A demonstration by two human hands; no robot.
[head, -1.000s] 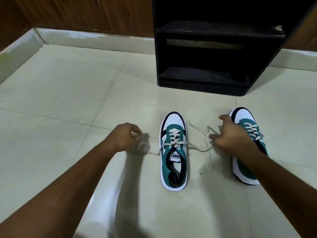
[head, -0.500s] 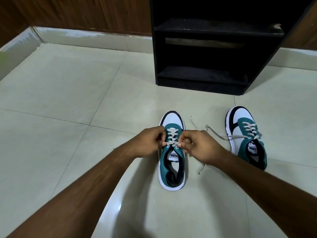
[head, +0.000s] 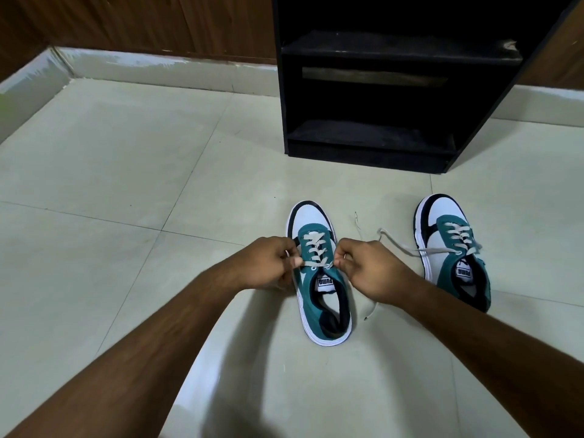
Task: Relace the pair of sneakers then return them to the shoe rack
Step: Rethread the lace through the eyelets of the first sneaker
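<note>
Both hands have come in from wide apart — the left hand (head: 268, 263) and right hand (head: 368, 267) now pinch the lace (head: 316, 264) ends closed at the near sneaker (head: 322, 289), probably starting the knot. The second sneaker (head: 452, 248) lies at 3 o'clock, its lace loose; the shoe rack (head: 379, 147) waits at 12 o'clock.

Pale tiled floor (head: 132, 172) carries two teal sneakers (head: 322, 279) (head: 455, 248) and a black shoe rack (head: 373, 153).

"PUMA" reads on the tongue label of the near sneaker (head: 319, 279).
</note>
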